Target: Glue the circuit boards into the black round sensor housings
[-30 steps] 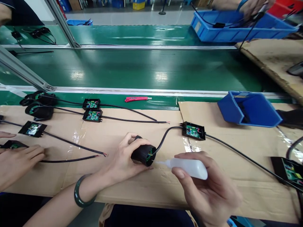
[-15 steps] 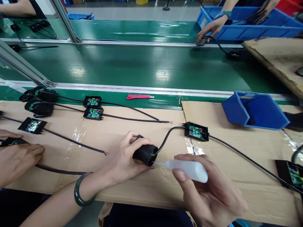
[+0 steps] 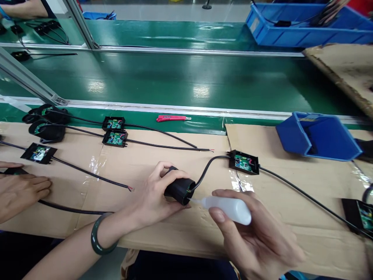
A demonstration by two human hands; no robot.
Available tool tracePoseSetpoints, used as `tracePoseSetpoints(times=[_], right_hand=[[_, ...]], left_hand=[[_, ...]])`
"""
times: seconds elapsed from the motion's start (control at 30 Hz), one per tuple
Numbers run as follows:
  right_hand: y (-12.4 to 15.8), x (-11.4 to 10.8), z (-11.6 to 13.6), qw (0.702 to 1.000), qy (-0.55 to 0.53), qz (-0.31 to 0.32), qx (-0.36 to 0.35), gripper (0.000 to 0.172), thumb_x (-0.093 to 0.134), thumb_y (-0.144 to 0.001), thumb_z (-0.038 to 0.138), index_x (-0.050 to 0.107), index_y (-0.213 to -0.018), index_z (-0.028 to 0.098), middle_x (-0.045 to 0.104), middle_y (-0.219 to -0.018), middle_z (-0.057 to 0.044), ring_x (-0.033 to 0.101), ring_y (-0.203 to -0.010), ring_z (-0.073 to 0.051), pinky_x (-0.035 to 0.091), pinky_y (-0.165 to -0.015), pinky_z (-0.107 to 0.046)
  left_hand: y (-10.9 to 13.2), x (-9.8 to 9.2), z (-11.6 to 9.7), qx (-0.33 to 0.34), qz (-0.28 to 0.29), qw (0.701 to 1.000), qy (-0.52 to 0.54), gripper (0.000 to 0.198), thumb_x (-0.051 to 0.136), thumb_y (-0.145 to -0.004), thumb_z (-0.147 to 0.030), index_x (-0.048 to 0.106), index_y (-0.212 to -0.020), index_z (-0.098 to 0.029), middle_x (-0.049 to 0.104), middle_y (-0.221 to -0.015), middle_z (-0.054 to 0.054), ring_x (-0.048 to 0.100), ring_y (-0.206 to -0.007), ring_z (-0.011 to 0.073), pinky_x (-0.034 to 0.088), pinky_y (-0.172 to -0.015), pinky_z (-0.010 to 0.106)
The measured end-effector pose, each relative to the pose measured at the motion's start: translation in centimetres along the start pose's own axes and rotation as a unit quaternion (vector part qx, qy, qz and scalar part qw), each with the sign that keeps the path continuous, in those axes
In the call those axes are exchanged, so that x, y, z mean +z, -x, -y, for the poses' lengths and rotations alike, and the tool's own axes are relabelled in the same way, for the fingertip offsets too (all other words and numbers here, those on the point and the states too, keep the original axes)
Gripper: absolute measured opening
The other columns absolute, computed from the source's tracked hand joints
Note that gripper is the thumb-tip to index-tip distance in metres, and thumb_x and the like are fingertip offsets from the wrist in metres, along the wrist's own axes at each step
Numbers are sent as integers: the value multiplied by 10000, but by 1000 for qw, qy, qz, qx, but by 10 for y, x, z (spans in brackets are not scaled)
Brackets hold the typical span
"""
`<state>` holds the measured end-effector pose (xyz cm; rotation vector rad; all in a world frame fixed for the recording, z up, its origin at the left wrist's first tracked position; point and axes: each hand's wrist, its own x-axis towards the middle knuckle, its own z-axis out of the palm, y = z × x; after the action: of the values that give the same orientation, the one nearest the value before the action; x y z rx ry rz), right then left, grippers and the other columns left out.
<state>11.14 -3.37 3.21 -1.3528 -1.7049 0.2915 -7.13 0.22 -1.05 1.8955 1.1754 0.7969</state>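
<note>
My left hand (image 3: 159, 190) is wrapped round a black plastic housing (image 3: 181, 187), tilted with its open end toward the right. A black cable (image 3: 207, 167) runs from that end to a small black box with a green circuit board (image 3: 244, 161) lying on the cardboard. In my right hand (image 3: 256, 229) is a white squeeze bottle (image 3: 230, 209) with a thin nozzle (image 3: 197, 201). The nozzle's tip is at the lower rim of the housing's opening; whether it touches cannot be made out.
Cardboard (image 3: 186, 237) covers the bench. A co-worker's hand (image 3: 26, 190) rests at the left. Further back lie a red utility knife (image 3: 172, 118), more boxed circuit boards (image 3: 115, 137) and black housings (image 3: 48, 130). A blue bin (image 3: 317, 136) stands right; a green conveyor (image 3: 151, 79) runs behind.
The bottle has shifted slightly left, toward the housing. Across the conveyor, a person's hand that held a black part is gone from there. The view has moved a little.
</note>
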Motion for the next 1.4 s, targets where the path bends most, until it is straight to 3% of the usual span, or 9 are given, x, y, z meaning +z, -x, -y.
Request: tracePoseSetpoints(times=[0.63,0.9,1.2,1.4], right_hand=[[2,1,-5,1000,12,-2,-14,170,675,-812,143,644,-965,213,663,-757,-19,577,-546,-144,418,-433,-270],[2,2,-8,997,48,-24,-60,222,701,-794,125,661,-999,200,672,-754,-14,588,-550,-138,438,-475,-270],[9,-1,-7,1000,-9,-18,-17,219,676,-787,94,662,-974,208,676,-746,-21,592,-557,-155,415,-464,-281],[9,2,-15,992,75,-55,-84,208,701,-807,156,669,-1007,204,691,-729,-19,589,-508,-143,402,-421,-272]], left_hand=[[0,0,-1,-5,4,1000,-7,491,801,-710,-248,589,-1148,-314,530,-1120,34,558,-1100,221,519,-925,362],[-1,0,-1,-3,3,1000,-4,481,792,-716,-236,587,-1147,-301,527,-1119,39,552,-1113,218,519,-928,356],[0,1,-1,10,-6,1000,-10,505,812,-694,-202,585,-1137,-293,526,-1117,44,538,-1126,220,515,-921,343],[-1,1,-1,12,-9,1000,-10,491,803,-702,-204,588,-1134,-294,527,-1117,44,546,-1109,214,519,-911,337]])
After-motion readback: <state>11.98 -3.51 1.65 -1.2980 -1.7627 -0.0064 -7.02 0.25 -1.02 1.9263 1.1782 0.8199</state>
